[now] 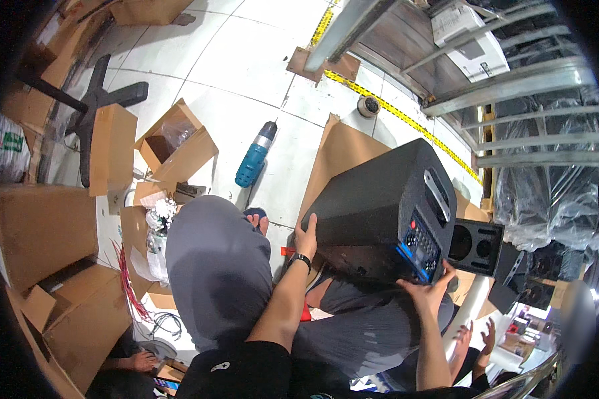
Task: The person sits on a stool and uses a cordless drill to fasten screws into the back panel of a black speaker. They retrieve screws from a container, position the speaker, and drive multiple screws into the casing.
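White tiled floor (pixel 246 60) | black textured speaker (pixel 373 199) tilted on lap | blue control panel (pixel 419 247)

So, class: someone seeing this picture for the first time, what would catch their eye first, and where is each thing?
First comes the big black textured speaker cabinet at centre right, resting on the seated person's lap, with the left hand on its near corner and the right hand under its blue-edged control panel. Next, the teal cordless drill lying on the white tiled floor beyond the knee, and the open brown cardboard boxes to the left.
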`<state>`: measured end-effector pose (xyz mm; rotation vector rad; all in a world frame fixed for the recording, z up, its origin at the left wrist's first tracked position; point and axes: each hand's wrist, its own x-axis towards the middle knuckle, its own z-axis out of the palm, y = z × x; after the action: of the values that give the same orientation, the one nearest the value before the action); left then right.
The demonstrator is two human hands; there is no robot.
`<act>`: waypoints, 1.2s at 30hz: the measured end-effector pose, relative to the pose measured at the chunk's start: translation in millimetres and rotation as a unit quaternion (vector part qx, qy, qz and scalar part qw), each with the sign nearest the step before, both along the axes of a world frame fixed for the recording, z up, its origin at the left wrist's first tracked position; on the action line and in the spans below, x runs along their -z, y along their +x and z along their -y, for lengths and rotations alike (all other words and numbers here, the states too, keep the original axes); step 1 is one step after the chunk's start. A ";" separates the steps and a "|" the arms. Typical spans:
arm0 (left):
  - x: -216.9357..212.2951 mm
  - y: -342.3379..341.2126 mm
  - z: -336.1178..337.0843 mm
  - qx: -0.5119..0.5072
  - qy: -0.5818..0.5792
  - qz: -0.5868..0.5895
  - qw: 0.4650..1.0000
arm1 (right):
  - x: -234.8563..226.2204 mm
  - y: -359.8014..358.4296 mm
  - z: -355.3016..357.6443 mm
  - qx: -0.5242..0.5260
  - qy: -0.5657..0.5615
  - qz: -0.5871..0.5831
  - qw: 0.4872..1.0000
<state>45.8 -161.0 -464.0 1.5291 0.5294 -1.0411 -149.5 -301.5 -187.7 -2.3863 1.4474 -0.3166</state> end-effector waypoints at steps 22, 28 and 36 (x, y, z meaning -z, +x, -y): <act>-12.6 -39.1 0.8 0.069 -0.198 -0.249 0.945 | -27.1 6.4 111.8 -0.162 0.191 0.087 0.964; -21.7 -38.0 0.1 0.036 -0.248 -0.254 0.934 | -23.7 -9.4 128.0 -0.188 0.184 0.076 0.962; -9.5 12.1 23.9 0.021 -0.153 -0.156 0.976 | -21.9 2.4 84.6 -0.188 0.075 0.003 0.979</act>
<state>57.9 -184.9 -454.6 1.1159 0.5248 -1.3406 -147.2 -386.1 -165.9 -2.4633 0.9486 -0.1139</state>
